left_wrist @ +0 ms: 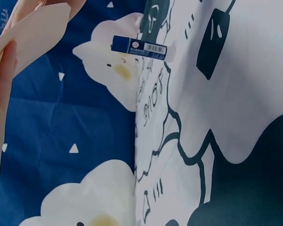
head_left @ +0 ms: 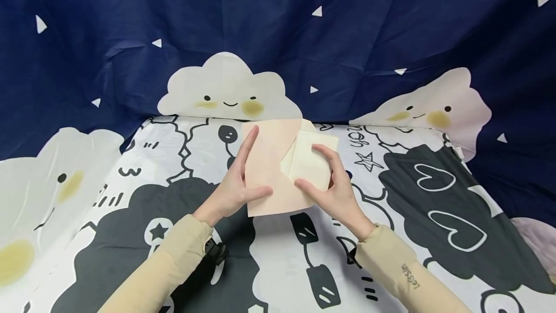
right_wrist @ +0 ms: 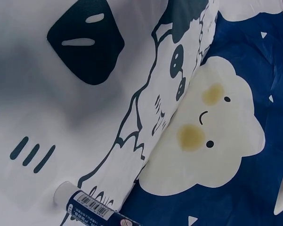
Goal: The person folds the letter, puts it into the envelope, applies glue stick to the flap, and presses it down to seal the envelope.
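Note:
Raised above the bed-like patterned cloth, a pale pink paper sheet (head_left: 271, 168) is gripped at its left side by my left hand (head_left: 234, 182), thumb across its front. At the sheet's right side, a folded cream paper (head_left: 310, 158) overlaps it. My right hand (head_left: 336, 190) pinches the cream paper, with thumb and index finger on its front. Whether the cream paper sits inside a pink fold or only against it, I cannot tell. In the left wrist view, the edge of the paper (left_wrist: 42, 40) shows beside a finger.
A dark blue tube with a white end, resembling a glue stick (left_wrist: 139, 47), lies on the white, black-patterned cloth (head_left: 282, 255); my right hand mostly covers it in the head view. Behind hangs a navy curtain (head_left: 278, 23) with cloud faces.

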The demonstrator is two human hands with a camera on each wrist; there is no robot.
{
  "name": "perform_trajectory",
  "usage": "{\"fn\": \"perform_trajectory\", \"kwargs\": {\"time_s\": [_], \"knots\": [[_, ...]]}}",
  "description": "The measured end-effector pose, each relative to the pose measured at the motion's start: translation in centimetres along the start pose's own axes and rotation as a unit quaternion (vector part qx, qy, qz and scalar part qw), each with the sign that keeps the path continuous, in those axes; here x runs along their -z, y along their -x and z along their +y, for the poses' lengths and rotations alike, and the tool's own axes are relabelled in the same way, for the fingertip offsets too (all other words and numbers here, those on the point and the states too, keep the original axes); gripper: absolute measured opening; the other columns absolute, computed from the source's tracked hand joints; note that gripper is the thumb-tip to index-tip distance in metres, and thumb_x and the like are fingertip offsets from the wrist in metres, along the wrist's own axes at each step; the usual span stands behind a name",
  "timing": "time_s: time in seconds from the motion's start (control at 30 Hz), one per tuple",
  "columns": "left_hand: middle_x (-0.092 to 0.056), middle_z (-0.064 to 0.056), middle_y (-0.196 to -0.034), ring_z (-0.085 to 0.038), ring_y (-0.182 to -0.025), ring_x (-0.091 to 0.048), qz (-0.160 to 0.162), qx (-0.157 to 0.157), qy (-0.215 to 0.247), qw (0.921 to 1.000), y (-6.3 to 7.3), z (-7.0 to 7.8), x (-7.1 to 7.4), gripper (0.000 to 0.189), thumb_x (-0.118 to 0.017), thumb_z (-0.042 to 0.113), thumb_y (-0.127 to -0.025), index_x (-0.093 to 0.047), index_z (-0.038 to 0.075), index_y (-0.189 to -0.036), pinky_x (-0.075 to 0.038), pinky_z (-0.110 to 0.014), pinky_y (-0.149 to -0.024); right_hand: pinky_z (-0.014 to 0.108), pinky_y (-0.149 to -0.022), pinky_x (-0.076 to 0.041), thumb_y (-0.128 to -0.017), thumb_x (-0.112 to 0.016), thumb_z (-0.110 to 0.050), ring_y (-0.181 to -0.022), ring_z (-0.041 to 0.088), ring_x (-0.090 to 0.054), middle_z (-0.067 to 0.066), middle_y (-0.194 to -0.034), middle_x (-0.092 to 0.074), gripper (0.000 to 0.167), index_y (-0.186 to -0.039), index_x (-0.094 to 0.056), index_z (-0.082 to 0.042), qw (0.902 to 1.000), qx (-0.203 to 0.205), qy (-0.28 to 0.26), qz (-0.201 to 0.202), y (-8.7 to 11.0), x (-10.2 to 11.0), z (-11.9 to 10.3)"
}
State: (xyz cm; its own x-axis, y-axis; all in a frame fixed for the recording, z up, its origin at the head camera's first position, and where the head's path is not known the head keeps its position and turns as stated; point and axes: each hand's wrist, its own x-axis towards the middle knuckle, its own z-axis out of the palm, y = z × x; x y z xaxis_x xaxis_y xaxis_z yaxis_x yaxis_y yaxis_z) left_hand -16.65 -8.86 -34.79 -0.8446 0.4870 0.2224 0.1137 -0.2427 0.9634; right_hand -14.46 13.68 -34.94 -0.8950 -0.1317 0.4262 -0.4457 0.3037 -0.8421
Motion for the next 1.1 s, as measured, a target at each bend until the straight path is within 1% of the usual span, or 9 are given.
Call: {"fn": "perform_trajectory", "kwargs": {"time_s": [0.17,0.3,0.47,0.53,0.6,0.73,0.9,1.0,1.1], "knots": [[-0.027,-0.013,-0.149,-0.013,-0.106,-0.059,0.000,0.000,-0.002,1.0000,0.0,0.0,0.1,0.118,-0.064,-0.017,-0.072,-0.003,0.045,-0.152,-0.056,-0.029,-0.080,0.022,-0.072,-0.054,-0.076,-0.076,0.004,-0.095,0.012,-0.056,0.011,-0.132,-0.045,0.076,-0.140,-0.037,-0.010,0.9988,-0.029,-0.014,-0.035,0.0,0.4,-0.1],[-0.028,-0.015,-0.149,-0.013,-0.104,-0.060,-0.001,0.001,-0.001,1.0000,0.1,0.1,0.2,0.118,-0.064,-0.018,-0.072,-0.003,0.045,-0.152,-0.056,-0.029,-0.079,0.021,-0.075,-0.054,-0.079,-0.071,0.005,-0.099,0.011,-0.055,0.011,-0.134,-0.042,0.074,-0.142,-0.035,-0.008,0.9974,-0.025,-0.032,-0.059,-0.3,0.9,-0.1],[-0.028,-0.014,-0.149,-0.015,-0.105,-0.059,-0.006,-0.001,-0.007,1.0000,0.0,0.3,0.2,0.119,-0.064,-0.018,-0.072,-0.002,0.044,-0.152,-0.056,-0.029,-0.080,0.017,-0.079,-0.052,-0.082,-0.064,0.010,-0.104,0.009,-0.053,0.008,-0.134,-0.043,0.066,-0.141,-0.038,-0.002,0.9967,0.008,-0.057,-0.056,-1.0,1.5,-0.1],[-0.026,-0.012,-0.150,-0.015,-0.107,-0.058,-0.004,-0.003,-0.010,0.9999,-0.1,0.3,0.2,0.119,-0.065,-0.018,-0.072,-0.002,0.045,-0.152,-0.056,-0.029,-0.080,0.016,-0.079,-0.052,-0.082,-0.063,0.011,-0.103,0.009,-0.053,0.007,-0.133,-0.044,0.064,-0.140,-0.039,-0.001,0.9962,0.010,-0.066,-0.056,-1.2,1.7,-0.1],[-0.024,-0.009,-0.152,-0.016,-0.107,-0.058,0.001,-0.007,-0.015,0.9999,-0.1,0.4,0.2,0.119,-0.065,-0.017,-0.072,-0.002,0.045,-0.152,-0.056,-0.029,-0.081,0.017,-0.077,-0.053,-0.083,-0.063,0.010,-0.101,0.008,-0.055,0.009,-0.130,-0.045,0.064,-0.141,-0.039,-0.001,0.9958,0.003,-0.068,-0.060,-1.3,1.8,0.0],[-0.019,-0.002,-0.156,-0.016,-0.108,-0.058,0.011,-0.013,-0.018,0.9997,-0.2,0.5,0.3,0.119,-0.065,-0.017,-0.071,-0.003,0.045,-0.152,-0.056,-0.030,-0.080,0.020,-0.072,-0.056,-0.083,-0.064,0.008,-0.095,0.007,-0.057,0.012,-0.124,-0.047,0.066,-0.142,-0.038,-0.005,0.9950,-0.024,-0.065,-0.071,-1.3,1.9,0.1],[-0.017,0.002,-0.157,-0.016,-0.110,-0.057,0.016,-0.012,-0.017,0.9996,-0.3,0.4,0.4,0.119,-0.066,-0.016,-0.071,-0.004,0.045,-0.151,-0.056,-0.030,-0.081,0.021,-0.073,-0.056,-0.084,-0.064,0.007,-0.097,0.008,-0.058,0.014,-0.125,-0.046,0.067,-0.143,-0.036,-0.007,0.9936,-0.037,-0.066,-0.084,-1.2,1.9,0.3],[-0.016,0.002,-0.157,-0.016,-0.111,-0.055,0.013,-0.010,-0.012,0.9998,-0.3,0.3,0.5,0.119,-0.066,-0.017,-0.071,-0.004,0.044,-0.152,-0.056,-0.030,-0.081,0.022,-0.073,-0.057,-0.084,-0.064,0.007,-0.096,0.008,-0.058,0.014,-0.125,-0.045,0.067,-0.143,-0.036,-0.007,0.9926,-0.040,-0.069,-0.091,-1.2,2.0,0.4],[-0.020,-0.003,-0.155,-0.016,-0.108,-0.057,0.005,-0.003,-0.004,1.0000,-0.2,0.2,0.6,0.119,-0.064,-0.019,-0.071,-0.004,0.044,-0.152,-0.056,-0.030,-0.080,0.022,-0.072,-0.056,-0.085,-0.064,0.007,-0.095,0.009,-0.058,0.015,-0.124,-0.046,0.066,-0.143,-0.037,-0.007,0.9919,-0.040,-0.067,-0.100,-1.2,2.0,0.5]]}}
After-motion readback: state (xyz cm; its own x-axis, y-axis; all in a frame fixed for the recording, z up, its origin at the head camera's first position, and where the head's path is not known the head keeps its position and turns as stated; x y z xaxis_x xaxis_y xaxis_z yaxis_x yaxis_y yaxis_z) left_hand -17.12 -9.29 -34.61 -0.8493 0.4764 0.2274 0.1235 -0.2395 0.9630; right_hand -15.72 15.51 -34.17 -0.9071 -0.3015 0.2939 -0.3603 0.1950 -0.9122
